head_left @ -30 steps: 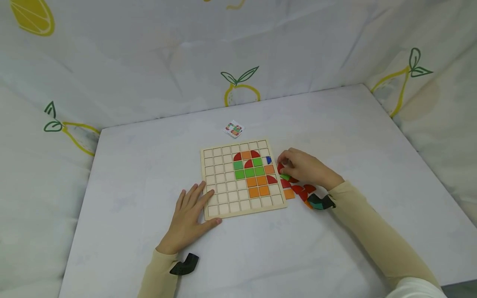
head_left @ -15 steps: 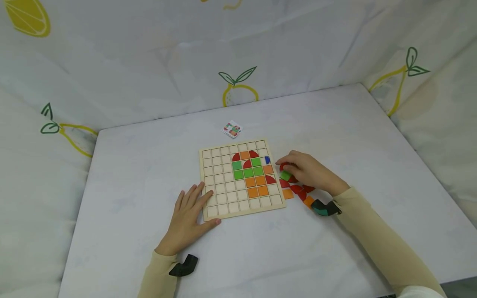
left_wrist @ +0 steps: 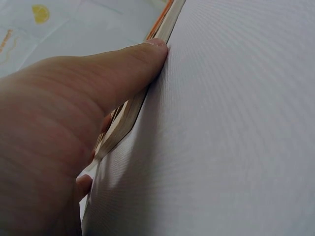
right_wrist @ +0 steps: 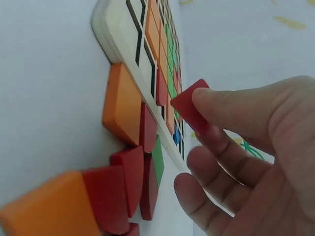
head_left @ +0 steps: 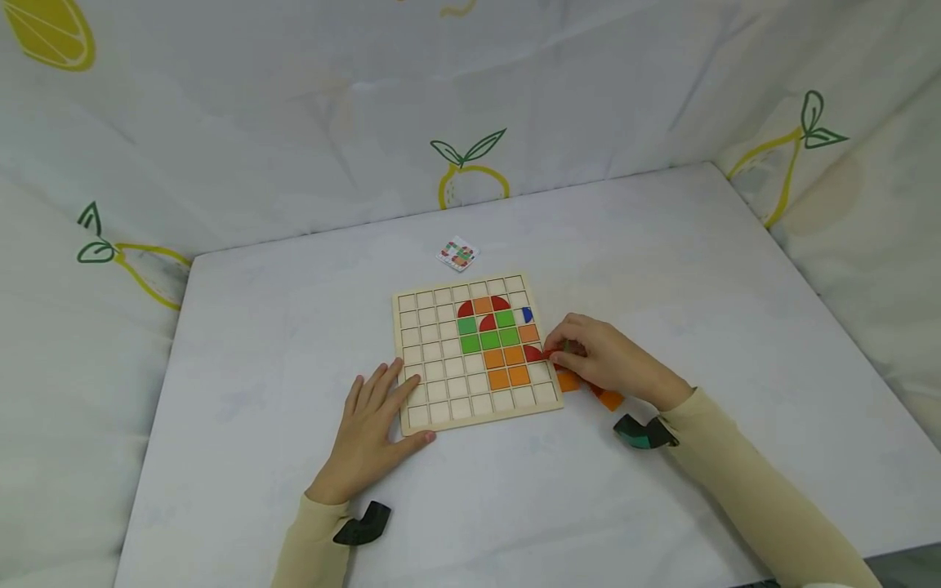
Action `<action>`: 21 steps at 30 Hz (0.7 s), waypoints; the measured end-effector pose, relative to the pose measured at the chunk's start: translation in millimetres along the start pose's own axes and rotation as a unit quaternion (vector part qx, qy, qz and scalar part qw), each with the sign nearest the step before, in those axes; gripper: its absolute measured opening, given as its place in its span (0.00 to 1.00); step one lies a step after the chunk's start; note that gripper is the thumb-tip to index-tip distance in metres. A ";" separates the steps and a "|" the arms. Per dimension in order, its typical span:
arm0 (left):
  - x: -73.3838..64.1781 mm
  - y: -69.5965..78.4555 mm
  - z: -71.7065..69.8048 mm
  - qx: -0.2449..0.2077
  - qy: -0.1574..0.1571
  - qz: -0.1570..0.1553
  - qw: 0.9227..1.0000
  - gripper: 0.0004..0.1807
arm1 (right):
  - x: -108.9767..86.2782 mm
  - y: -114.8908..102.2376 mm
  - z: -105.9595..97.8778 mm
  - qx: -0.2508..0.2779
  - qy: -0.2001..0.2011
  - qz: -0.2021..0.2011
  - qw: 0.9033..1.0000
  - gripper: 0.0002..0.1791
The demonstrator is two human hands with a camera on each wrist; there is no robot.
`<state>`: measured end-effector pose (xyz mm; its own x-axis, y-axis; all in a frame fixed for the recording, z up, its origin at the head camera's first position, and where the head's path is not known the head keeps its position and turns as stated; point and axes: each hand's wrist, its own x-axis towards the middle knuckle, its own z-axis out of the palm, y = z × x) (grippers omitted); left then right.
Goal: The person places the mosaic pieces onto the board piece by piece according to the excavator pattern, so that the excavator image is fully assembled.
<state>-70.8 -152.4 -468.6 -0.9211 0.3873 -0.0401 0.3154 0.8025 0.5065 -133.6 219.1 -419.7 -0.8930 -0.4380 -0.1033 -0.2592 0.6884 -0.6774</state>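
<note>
1. Head view: the right hand [head_left: 606, 359] has been shifted slightly toward the person, and a red piece [right_wrist: 189, 108] is now pinched at the right edge of the grid board [head_left: 439, 391]; seemingly a piece has been chosen but not yet fitted. The patterned card [head_left: 457, 254] is too small to be read.
2. Left wrist view: the board's edge is touched by the thumb of the left hand [head_left: 371, 437], nothing being grasped; orange marks [left_wrist: 6, 38] cannot be read.
3. Right wrist view: the red piece is gripped near the loose pieces [right_wrist: 106, 196]; no label is seen.
</note>
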 end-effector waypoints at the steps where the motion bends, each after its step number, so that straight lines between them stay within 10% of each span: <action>1: -0.1 0.0 0.0 0.000 0.000 0.000 1.000 0.47 | -1.2 -0.1 1.5 0.004 -0.002 -0.008 1.000 0.07; 21: 0.0 -0.8 0.5 0.003 -0.001 0.000 1.000 0.47 | -10.6 -6.9 20.6 -0.081 -0.027 -0.036 0.996 0.05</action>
<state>-70.9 -152.9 -469.4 -0.9206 0.3883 -0.0413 0.3172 0.8053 0.5008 -114.8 207.1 -428.9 -0.8503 -0.5165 -0.1009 -0.3811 0.7366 -0.5587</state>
